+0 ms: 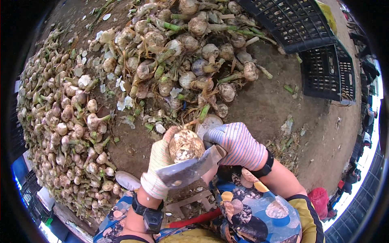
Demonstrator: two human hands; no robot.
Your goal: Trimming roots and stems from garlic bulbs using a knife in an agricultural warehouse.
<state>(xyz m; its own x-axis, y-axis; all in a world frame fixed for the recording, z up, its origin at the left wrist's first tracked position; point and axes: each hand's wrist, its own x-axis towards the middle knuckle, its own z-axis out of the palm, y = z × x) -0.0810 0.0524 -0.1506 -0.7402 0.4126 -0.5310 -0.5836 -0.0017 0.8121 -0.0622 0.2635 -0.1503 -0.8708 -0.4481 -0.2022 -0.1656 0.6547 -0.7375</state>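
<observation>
My left hand (pixel 162 155), in a pale striped knit glove, is closed around a large, soil-stained garlic bulb (pixel 186 145). My right hand (pixel 238 145), in a blue-and-pink striped glove, grips the handle of a broad-bladed knife (pixel 190 170). The metal blade lies across the near side of the bulb and passes over my left wrist area in the picture. Just beyond my hands, a heap of garlic bulbs with cut stalks (pixel 188 57) rests on the dirt ground. The bulb's underside is hidden.
A wide pile of smaller garlic bulbs (pixel 67 133) spreads along the left. Black plastic crates (pixel 322 73) stand at the upper right. Peel and stalk scraps (pixel 285 152) litter the ground at right. A pink-red bag (pixel 319 202) lies at lower right, with people farther off.
</observation>
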